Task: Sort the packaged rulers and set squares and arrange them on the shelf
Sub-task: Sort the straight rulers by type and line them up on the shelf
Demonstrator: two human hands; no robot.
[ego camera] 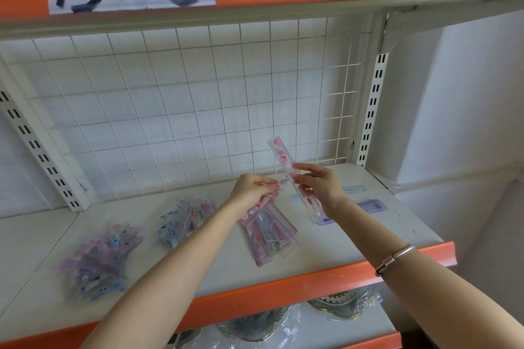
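1. The right hand (320, 185) pinches a pink ruler (283, 156) near its middle, thumb and fingertips closed on the wrapper. The ruler stands tilted, its top toward the wire grid (198, 99) and its lower end just above the shelf (326, 249). A mid-length grip probably keeps it balanced for laying down flat.
2. The left hand (249, 193) is clenched round pink packets (259, 205); I cannot tell how many. It seems to act as the holder while the other hand draws one item out.
3. Under the left hand a middle pile (272, 235) lies fanned on the shelf, likely the unsorted stock.
4. To the right, a purple ruler (373, 205) lies flat, partly hidden by the right wrist, and a clear ruler (353, 189) lies behind it, apart. The pink ruler's lower end hangs over the purple one's left end, so this looks like the rulers' spot.
5. Further left, a blue pile (178, 219) and a mixed pile (96, 258) sit well apart, seemingly grouped by kind; both are blurred.
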